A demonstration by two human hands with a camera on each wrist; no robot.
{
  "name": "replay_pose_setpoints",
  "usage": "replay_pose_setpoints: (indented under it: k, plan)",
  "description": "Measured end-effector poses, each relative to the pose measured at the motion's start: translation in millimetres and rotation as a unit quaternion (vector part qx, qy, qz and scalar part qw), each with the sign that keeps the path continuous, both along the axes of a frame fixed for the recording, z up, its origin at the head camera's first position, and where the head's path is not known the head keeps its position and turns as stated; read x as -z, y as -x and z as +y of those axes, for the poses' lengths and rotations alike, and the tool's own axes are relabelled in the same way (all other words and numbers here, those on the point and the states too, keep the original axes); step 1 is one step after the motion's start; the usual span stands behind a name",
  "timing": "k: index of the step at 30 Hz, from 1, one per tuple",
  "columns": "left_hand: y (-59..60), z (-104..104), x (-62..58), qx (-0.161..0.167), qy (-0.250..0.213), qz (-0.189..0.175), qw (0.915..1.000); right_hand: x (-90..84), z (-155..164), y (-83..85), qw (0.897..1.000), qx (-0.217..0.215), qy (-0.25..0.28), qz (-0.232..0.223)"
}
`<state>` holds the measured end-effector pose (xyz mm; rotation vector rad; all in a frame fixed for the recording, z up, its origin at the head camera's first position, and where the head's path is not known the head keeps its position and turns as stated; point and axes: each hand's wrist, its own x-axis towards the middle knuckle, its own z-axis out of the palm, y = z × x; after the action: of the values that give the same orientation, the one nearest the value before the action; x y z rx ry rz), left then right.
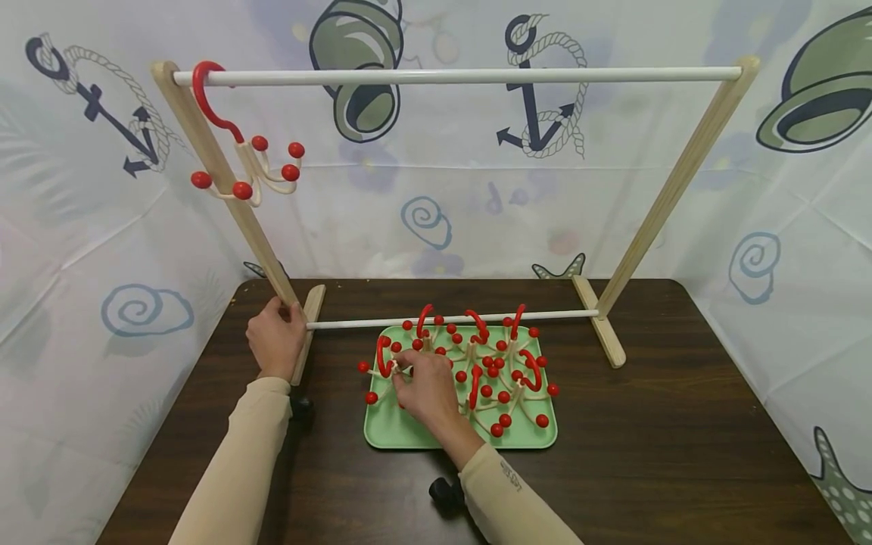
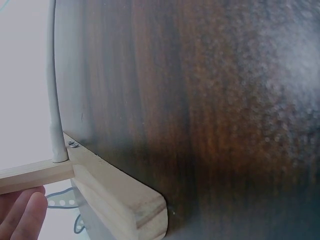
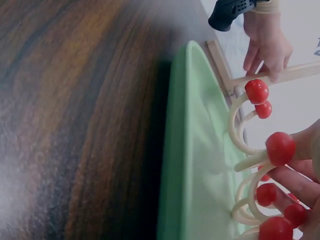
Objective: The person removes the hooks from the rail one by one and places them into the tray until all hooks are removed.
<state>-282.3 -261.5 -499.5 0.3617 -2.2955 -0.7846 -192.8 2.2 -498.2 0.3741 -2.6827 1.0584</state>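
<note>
My left hand [image 1: 275,341] grips the foot of the left wooden post [image 1: 253,227], low on the rack; in the left wrist view its fingertips [image 2: 32,212] lie against the wood. Over the left side of the green tray [image 1: 402,433], my right hand [image 1: 429,386] pinches the pale stem of a small hanger with a red hook [image 1: 381,356] and curved arms tipped with red balls. In the right wrist view, red balls [image 3: 280,148] on cream arms crowd about the right fingers. Several like hangers [image 1: 474,386] stand on the tray, their arms overlapping.
A white top rail [image 1: 477,76] spans the rack, with one red-hooked hanger [image 1: 255,178] hung at its left end. A lower white bar [image 1: 565,314] runs behind the tray. The right post [image 1: 674,189] stands on a wooden foot [image 1: 602,333] on the dark table [image 1: 681,454].
</note>
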Motion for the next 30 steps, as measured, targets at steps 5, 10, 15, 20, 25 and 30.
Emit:
replay_pose_setpoints:
  k: [5, 10, 15, 20, 25, 30]
  plan:
    - [0.5, 1, -0.9, 0.001, -0.004, -0.001, 1.0, 5.3, 0, 4.8, 1.0, 0.012, 0.004, -0.013]
    - [1.5, 1, -0.5, 0.004, -0.003, 0.007, 1.0, 7.8, 3, 8.4, 1.0, 0.017, 0.004, -0.014]
    - [1.9, 0, 0.0, 0.003, -0.004, 0.005, 1.0, 10.4, 4, 10.3, 1.0, 0.014, 0.013, -0.013]
    - [1.8, -1, 1.2, 0.001, -0.003, 0.005, 1.0, 12.3, 5, 10.7, 1.0, 0.018, 0.012, -0.018]
    - [2.5, -1, 2.1, 0.005, 0.0, 0.012, 0.9999, 12.3, 6, 10.7, 0.999, 0.022, 0.019, -0.019]
    - [2.0, 0, 1.9, 0.006, -0.002, 0.013, 0.9999, 12.1, 6, 10.2, 0.999, 0.026, 0.021, -0.016]
